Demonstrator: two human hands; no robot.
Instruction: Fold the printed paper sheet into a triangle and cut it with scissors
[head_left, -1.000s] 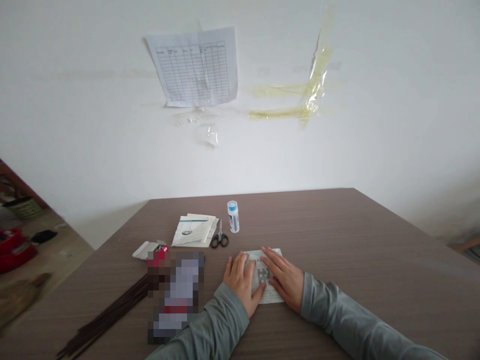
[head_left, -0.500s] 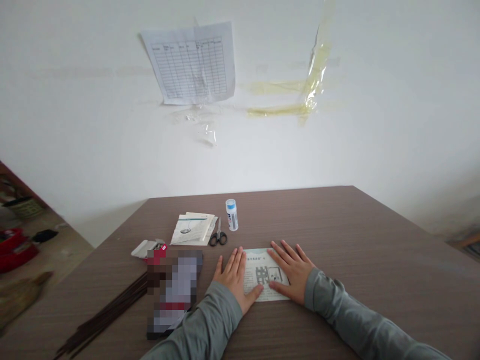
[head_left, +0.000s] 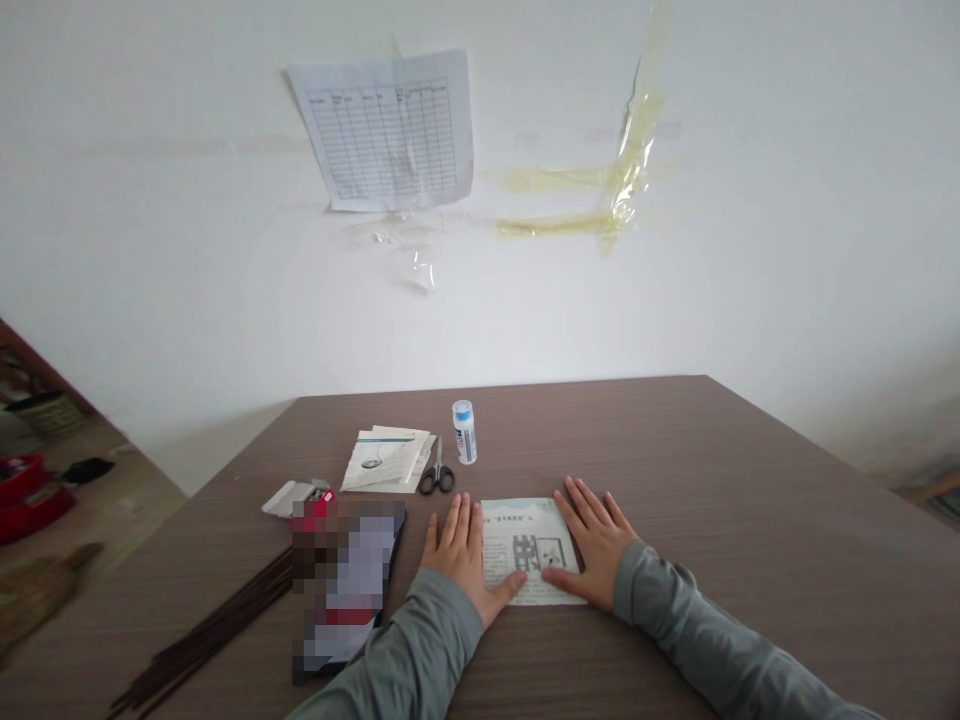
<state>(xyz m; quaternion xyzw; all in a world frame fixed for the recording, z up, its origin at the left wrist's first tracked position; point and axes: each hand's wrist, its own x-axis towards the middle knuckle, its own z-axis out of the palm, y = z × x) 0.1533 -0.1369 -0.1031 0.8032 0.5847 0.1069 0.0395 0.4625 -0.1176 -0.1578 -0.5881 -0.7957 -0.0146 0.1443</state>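
A small printed paper sheet (head_left: 529, 545) lies flat on the brown table (head_left: 712, 480) in front of me. My left hand (head_left: 459, 552) rests flat on the sheet's left edge, fingers stretched out, thumb on the paper. On the right edge my right hand (head_left: 595, 540) lies flat too, fingers spread, thumb pointing onto the sheet. Neither hand holds anything. Both arms wear grey sleeves.
Behind the sheet lie black-handled scissors (head_left: 437, 474), a white glue bottle with a blue cap (head_left: 464, 432) and a stack of folded papers (head_left: 388, 460). To the left are a blurred-out flat object (head_left: 349, 585), a small red-and-white box (head_left: 300, 497) and a bundle of thin dark sticks (head_left: 214, 630).
Both hands slid apart from the middle of the sheet to its left and right edges, uncovering the print and smoothing the paper flat.
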